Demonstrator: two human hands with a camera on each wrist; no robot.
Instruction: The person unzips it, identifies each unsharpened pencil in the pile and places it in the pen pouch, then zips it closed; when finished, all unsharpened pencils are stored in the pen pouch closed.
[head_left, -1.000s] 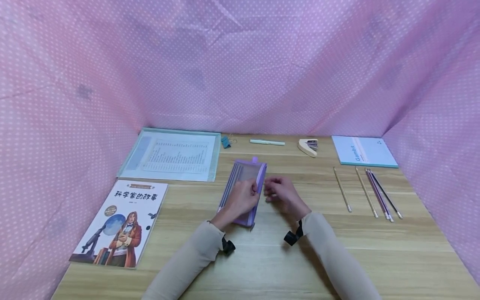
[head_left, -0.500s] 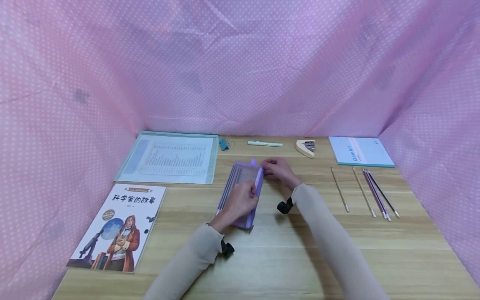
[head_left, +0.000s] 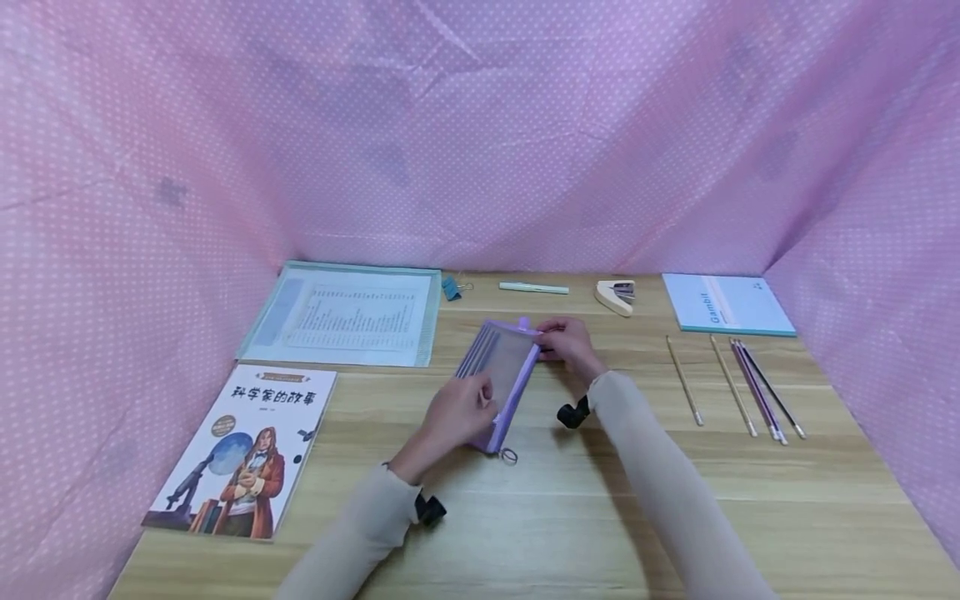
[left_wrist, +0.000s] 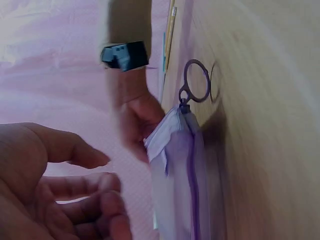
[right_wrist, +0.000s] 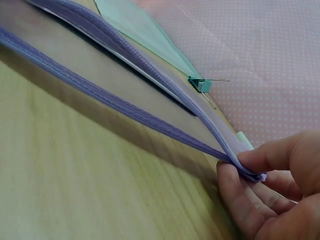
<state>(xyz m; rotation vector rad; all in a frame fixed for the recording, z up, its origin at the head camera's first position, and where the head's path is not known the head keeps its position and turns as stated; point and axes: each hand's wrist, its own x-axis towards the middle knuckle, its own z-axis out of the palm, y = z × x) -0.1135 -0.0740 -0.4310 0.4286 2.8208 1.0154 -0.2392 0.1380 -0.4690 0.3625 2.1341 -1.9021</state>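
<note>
A purple mesh zip pencil case [head_left: 510,367] lies aslant on the table, with several dark pencils [head_left: 477,350] showing through its left side. My right hand [head_left: 570,344] pinches its far right corner between thumb and fingers. In the right wrist view, the two zip edges [right_wrist: 125,112] part in a gap and meet at that pinch. My left hand [head_left: 455,410] hovers by the near end of the case. Its thumb [left_wrist: 85,152] and loosely bent fingers stand apart, holding nothing, in the left wrist view. A ring zip pull [left_wrist: 197,81] hangs from the near corner.
Several pencils [head_left: 750,387] lie at the right. Along the back are a document folder [head_left: 341,312], a teal binder clip [head_left: 452,288], a pale green pen [head_left: 534,287], a stapler [head_left: 615,296] and a blue notebook [head_left: 727,302]. A book [head_left: 243,450] lies at left.
My right hand went to the pencil case's far corner and took hold of it. My left hand drew back toward the near left, off the case's right edge. The case shifted slightly right.
</note>
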